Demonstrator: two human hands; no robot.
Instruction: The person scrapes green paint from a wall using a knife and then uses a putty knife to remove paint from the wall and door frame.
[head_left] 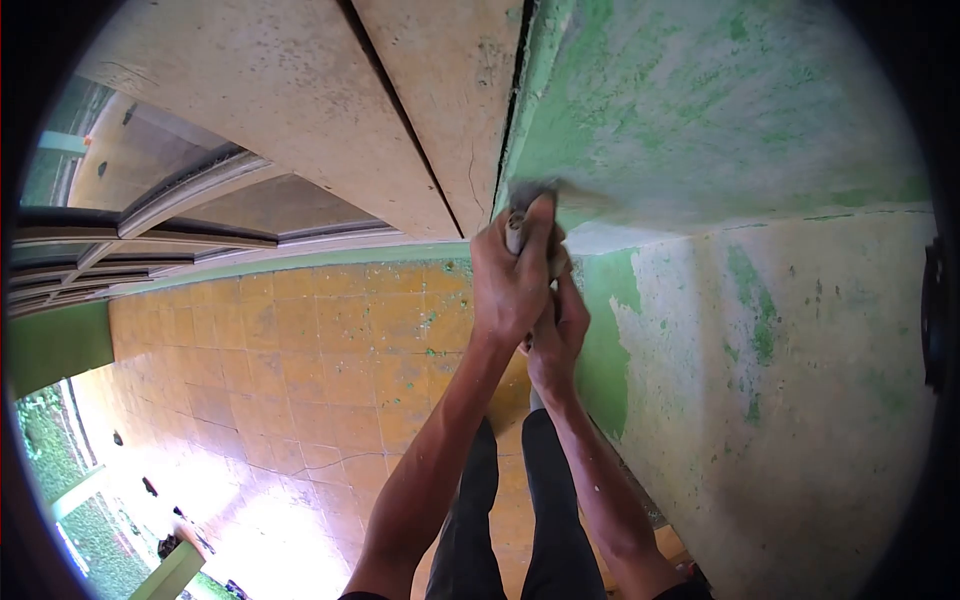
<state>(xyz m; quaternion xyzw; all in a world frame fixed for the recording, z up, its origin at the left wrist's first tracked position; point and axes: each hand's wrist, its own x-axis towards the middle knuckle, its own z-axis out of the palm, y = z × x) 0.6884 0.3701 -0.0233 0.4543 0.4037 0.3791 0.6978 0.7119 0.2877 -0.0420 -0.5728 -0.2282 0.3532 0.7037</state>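
Left grip point(510, 285) clenched round pale cylindrical tool handle point(516, 232), right grip point(557, 335) just below, wrapped on same handle, blurred tool head above pressed to patchy, flaking green wall point(700, 110), ochre square floor tiles point(300, 350) beneath.

The left hand point(510, 285) and, just below it, the right hand point(560, 340) both grip a scraper point(517, 228). Its blurred head touches the green wall point(720, 120), above the orange floor point(300, 360).

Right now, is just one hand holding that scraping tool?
No, the left hand and right hand both grip the scraper against the green wall.
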